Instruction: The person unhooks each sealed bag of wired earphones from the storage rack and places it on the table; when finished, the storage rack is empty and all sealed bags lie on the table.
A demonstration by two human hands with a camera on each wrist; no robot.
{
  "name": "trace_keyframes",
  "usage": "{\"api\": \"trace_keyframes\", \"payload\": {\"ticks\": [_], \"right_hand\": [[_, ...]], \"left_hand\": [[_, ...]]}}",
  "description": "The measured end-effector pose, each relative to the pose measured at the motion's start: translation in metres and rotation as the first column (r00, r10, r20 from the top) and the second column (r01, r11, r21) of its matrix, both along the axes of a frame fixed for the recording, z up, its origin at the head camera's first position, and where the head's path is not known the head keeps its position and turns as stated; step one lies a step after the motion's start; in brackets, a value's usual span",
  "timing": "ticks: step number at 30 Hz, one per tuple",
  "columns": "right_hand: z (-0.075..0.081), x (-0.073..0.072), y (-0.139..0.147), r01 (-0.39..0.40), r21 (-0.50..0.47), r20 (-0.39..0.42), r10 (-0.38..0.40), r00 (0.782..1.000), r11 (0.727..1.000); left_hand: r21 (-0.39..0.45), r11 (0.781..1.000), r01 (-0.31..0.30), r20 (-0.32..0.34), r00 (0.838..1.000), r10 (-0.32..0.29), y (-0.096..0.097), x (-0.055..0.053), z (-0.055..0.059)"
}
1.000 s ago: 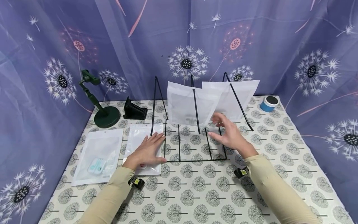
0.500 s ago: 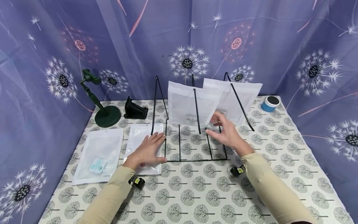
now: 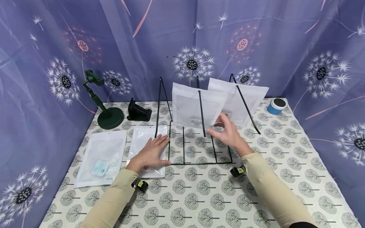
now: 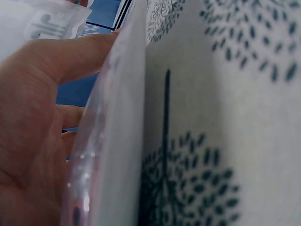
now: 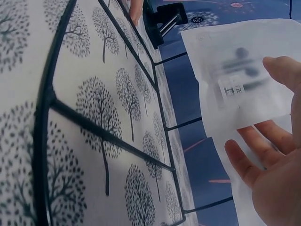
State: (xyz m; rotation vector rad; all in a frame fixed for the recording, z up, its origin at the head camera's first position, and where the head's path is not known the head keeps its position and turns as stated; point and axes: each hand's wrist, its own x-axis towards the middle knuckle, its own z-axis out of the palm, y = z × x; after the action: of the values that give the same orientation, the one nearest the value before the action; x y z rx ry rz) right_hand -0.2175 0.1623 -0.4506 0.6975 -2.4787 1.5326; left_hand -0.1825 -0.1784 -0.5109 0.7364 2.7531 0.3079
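Observation:
My left hand (image 3: 151, 153) rests with fingers spread on a white zip pouch (image 3: 139, 139), its fingertips and thumb at the left side of a black wire rack (image 3: 196, 163). Two white pouches stand in the rack: a left pouch (image 3: 186, 106) and a right pouch (image 3: 245, 98) partly behind it. My right hand (image 3: 229, 134) is at the left pouch's lower right corner. In the right wrist view, its thumb is on the near side of that frosted pouch (image 5: 249, 80), and its fingers (image 5: 242, 160) are spread below the lower edge, in front of the other pouch.
Another pouch (image 3: 111, 142) with a pale blue item inside lies at the far left. A green stand (image 3: 111, 118) and a black holder (image 3: 138, 110) stand behind it. A blue round tub (image 3: 275, 109) sits at the back right. A purple curtain (image 3: 171, 38) hangs behind the table.
My right hand has moved a little left, closer to the left pouch's lower corner. The right pouch has tilted slightly, its top left corner higher. My left hand has stayed in place.

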Motion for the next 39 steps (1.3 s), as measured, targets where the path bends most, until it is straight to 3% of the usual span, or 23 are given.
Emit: {"api": "trace_keyframes", "payload": {"ticks": [2, 9, 21, 29, 34, 39], "right_hand": [[0.009, 0.004, -0.004, -0.012, -0.025, -0.003, 0.012, 1.000, 1.000], [0.009, 0.000, -0.009, -0.049, -0.093, -0.041, 0.045, 0.998, 0.994], [0.009, -0.001, -0.016, -0.001, -0.102, 0.020, 0.003, 1.000, 0.995], [0.001, -0.004, -0.019, 0.028, -0.181, 0.186, 0.006, 0.983, 0.983], [-0.018, -0.015, -0.019, 0.056, -0.259, 0.286, 0.022, 0.958, 0.964], [-0.027, -0.019, -0.020, 0.097, -0.250, 0.328, -0.010, 0.945, 0.963]], "left_hand": [[0.001, 1.000, -0.003, 0.004, 1.000, 0.003, 0.001, 0.001, 0.001], [0.005, 1.000, 0.004, -0.004, 1.000, -0.004, 0.000, 0.000, 0.001], [0.008, 1.000, 0.015, -0.019, 1.000, -0.015, 0.000, 0.001, 0.002], [0.007, 1.000, 0.018, -0.011, 1.000, -0.018, -0.001, 0.001, 0.002], [0.005, 1.000, 0.018, -0.013, 1.000, -0.018, -0.001, 0.001, 0.001], [0.003, 1.000, 0.018, -0.015, 1.000, -0.018, -0.001, 0.001, 0.001]]}}
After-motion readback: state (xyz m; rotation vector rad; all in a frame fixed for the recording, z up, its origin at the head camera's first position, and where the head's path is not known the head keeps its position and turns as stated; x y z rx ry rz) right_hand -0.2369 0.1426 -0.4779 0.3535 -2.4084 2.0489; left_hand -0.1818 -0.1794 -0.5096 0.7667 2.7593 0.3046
